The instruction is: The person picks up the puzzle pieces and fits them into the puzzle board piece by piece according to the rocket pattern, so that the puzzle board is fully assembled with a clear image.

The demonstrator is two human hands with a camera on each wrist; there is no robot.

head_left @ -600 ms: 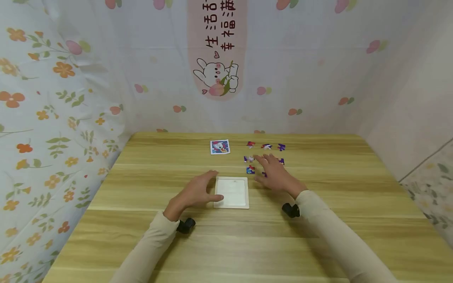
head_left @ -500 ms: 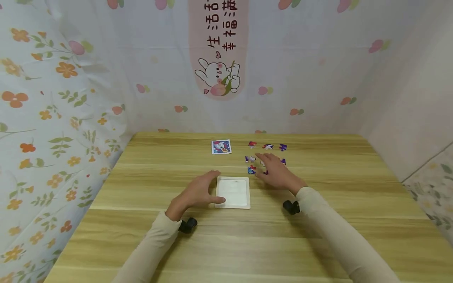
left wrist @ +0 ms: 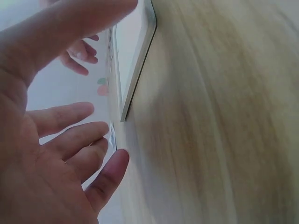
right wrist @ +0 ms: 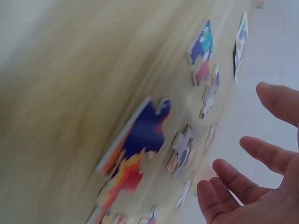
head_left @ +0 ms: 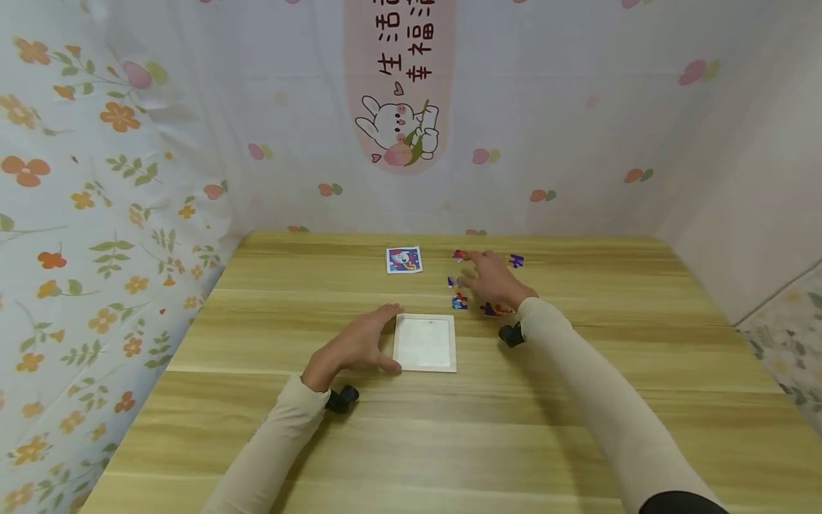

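Observation:
My left hand [head_left: 359,344] is beside the left edge of a white square puzzle tray [head_left: 452,344]. Its thumb and fingers are spread, with thumb tip and fingertips right at the tray's left corners and nothing in the palm. Farther back, my right hand [head_left: 496,280] hovers over several loose jigsaw pieces [head_left: 459,301], partly hiding them. In the right wrist view its fingers [right wrist: 261,151] are relaxed and hold nothing. A dark blue and orange jigsaw piece [right wrist: 145,128] lies flat among the others there.
Behind the tray lies a small square picture card [head_left: 404,260] showing a white cartoon animal. A purple piece [head_left: 516,261] is at the right of the back row. The wooden table [head_left: 411,442] meets a patterned curtain [head_left: 282,114] at its far edge.
My right hand has moved forward toward the back row of pieces, uncovering pieces in front. My left thumb has drawn back from over the tray to its corner. The head view has tilted slightly.

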